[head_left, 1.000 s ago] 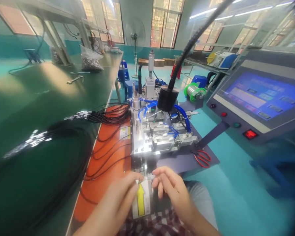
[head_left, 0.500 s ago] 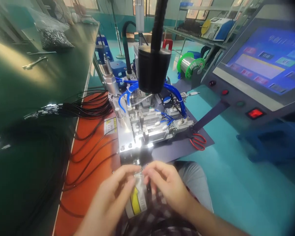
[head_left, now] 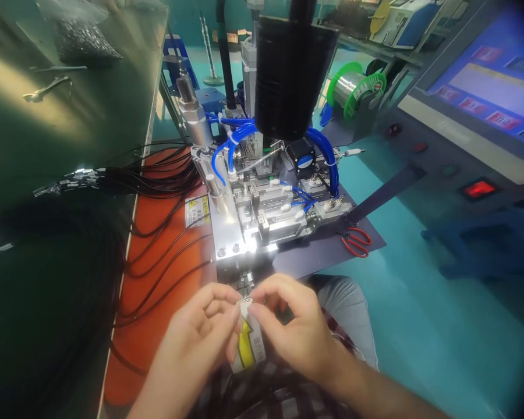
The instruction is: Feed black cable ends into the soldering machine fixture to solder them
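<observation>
In front of the machine, my left hand (head_left: 203,326) and my right hand (head_left: 294,326) are brought close together, thumbs and fingertips pinched. Between the fingertips is a small, thin metal piece (head_left: 245,301), pale and shiny; its exact kind is too small to tell. Both hands seem to grip it, one at each side. Just beneath lies a white label with a yellow arrow (head_left: 246,349), partly covered by my fingers. Beyond the fingertips stands the front of the metal machine (head_left: 240,256), with cylinders and blue air hoses (head_left: 329,157).
Black cables (head_left: 157,180) with metal ends run across an orange mat (head_left: 166,250) and the dark table at left. Red-handled cutters (head_left: 357,241) lie right of the machine. A black lamp-like cylinder (head_left: 294,75) hangs above. A control panel (head_left: 471,157) and green wire spool (head_left: 353,87) stand right.
My hands have drawn closer together, and their fingertips now meet at the small metal piece. The whole view has shifted slightly, with the black cylinder appearing larger.
</observation>
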`<state>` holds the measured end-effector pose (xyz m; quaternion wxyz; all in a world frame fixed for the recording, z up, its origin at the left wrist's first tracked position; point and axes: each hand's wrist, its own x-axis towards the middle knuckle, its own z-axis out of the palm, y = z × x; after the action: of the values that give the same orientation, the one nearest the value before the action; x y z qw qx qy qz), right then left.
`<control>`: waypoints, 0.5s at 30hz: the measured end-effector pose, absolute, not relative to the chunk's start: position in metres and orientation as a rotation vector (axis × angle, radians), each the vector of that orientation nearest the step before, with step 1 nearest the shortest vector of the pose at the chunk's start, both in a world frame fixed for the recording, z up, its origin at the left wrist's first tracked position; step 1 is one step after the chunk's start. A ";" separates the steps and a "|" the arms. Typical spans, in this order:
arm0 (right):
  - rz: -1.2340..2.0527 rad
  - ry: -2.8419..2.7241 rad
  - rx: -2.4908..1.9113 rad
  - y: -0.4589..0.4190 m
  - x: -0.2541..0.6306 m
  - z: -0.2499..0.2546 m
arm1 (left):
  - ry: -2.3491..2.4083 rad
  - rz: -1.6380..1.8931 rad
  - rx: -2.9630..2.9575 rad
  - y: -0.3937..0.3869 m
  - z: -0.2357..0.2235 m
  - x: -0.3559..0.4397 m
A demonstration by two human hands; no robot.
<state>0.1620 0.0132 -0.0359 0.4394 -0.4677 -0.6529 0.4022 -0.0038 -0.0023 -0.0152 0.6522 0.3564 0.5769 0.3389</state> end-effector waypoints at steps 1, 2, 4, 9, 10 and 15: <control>0.991 -1.631 -1.158 0.012 0.161 -0.036 | 1.306 0.775 0.808 -0.002 -0.016 -0.004; 0.997 -1.628 -1.168 0.012 0.160 -0.036 | 1.304 0.780 0.807 -0.002 -0.017 -0.003; 1.041 -1.600 -1.205 0.011 0.158 -0.036 | 1.303 0.787 0.811 -0.002 -0.018 -0.003; 1.302 -1.416 -1.292 0.011 0.154 -0.036 | 1.298 0.780 0.806 -0.002 -0.015 -0.002; 1.391 -1.358 -1.306 0.011 0.153 -0.037 | 1.289 0.772 0.797 -0.003 -0.015 -0.002; 1.570 -1.252 -1.382 0.008 0.148 -0.034 | 1.231 0.805 0.735 -0.006 -0.018 -0.003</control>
<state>0.1475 0.0081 -0.0343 0.3449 -0.5321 -0.4822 0.6045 -0.0034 -0.0057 -0.0185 0.6807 0.3275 0.5483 0.3588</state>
